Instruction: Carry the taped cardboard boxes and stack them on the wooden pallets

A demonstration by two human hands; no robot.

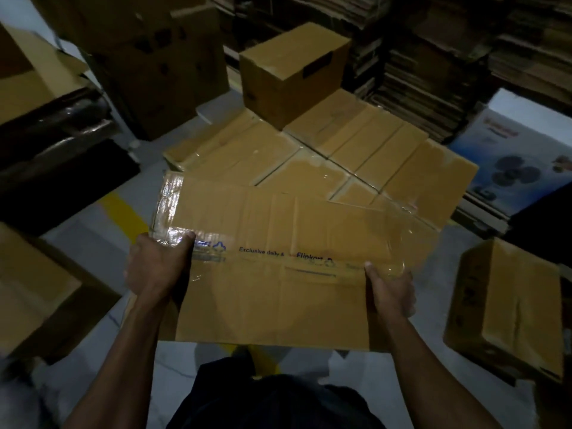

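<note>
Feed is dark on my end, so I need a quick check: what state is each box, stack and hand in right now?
Carried box: taped shut, held level in front of the layer.
Left hand: grips its left end.
Right hand: grips its right end.
Box layer: taped, flat, packed side by side.
Upper box: closed, upright on the layer.
Box at right: closed, on the floor.

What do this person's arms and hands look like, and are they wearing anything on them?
Both forearms are bare, with no sleeves in view. The left hand and right hand wear no gloves, and I see no watch or rings. A dark garment covers the torse below.
</note>
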